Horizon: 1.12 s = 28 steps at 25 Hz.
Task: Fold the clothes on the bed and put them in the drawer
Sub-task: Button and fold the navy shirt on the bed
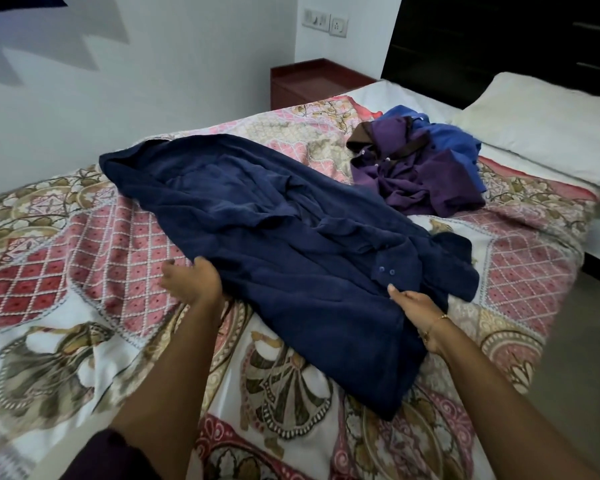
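Navy buttoned cotton shirt (291, 237), spread crumpled along the patterned pink-and-cream bedspread (84, 265): fold at risk.
Left hand (194, 278) curls round its left edge; right hand (413, 306) lies beside the placket, fingers together, grip unclear. Uneven pull would skew folds, trapping wrinkles. Purple-and-blue heap (426, 168) waits beyond the shirt.

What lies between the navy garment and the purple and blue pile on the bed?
Head view: only patterned bedspread shows between the navy garment and the purple and blue pile; nothing else lies there.
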Tool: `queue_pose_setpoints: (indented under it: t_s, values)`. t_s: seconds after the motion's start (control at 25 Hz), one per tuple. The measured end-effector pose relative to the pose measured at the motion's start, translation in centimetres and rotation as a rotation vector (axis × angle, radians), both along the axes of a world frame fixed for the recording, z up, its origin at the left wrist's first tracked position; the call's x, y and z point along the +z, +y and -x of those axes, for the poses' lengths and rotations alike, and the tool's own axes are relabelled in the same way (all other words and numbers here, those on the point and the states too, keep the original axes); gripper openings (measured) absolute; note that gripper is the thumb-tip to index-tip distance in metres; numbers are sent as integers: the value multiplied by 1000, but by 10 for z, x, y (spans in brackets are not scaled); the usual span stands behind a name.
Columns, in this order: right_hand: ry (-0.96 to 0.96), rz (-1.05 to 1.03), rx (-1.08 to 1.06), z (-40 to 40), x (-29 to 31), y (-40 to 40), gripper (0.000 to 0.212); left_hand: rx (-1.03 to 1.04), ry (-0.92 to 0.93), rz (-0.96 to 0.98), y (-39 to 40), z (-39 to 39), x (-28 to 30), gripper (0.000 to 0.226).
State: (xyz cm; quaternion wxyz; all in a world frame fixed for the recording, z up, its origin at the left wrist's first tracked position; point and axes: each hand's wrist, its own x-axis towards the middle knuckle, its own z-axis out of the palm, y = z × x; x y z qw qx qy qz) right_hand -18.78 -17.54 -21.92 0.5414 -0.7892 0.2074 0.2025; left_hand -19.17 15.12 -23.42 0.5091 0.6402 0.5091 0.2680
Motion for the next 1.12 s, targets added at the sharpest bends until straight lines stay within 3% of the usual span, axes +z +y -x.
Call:
queue_pose_setpoints:
  t_s: [0.12,0.28,0.48,0.6,0.72,0.84,0.96,1.12]
  values:
    - [131,-139,-31,12,7,-8,59,-81,-76,224,0,8,-8,40]
    - [300,-393,25,35,15,-28,43,-186,-128,340,-16,17,-18,42]
    - [218,-513,70,51,18,-23,19,-295,-136,438,-64,41,-8,57]
    - [160,-662,50,62,8,-19,29,-328,-201,741,-99,59,2,31]
    - [156,-747,-44,74,-5,-13,50,-447,-201,875,-140,83,7,34]
    - [105,-542,-48,75,-15,-9,68,-380,-105,860,-178,112,10,6]
    - [129,-196,3,81,-18,-6,74,-295,-18,834,-195,134,2,11]
    - [183,-102,-66,90,-11,-8,66,-250,-58,827,-211,141,8,19]
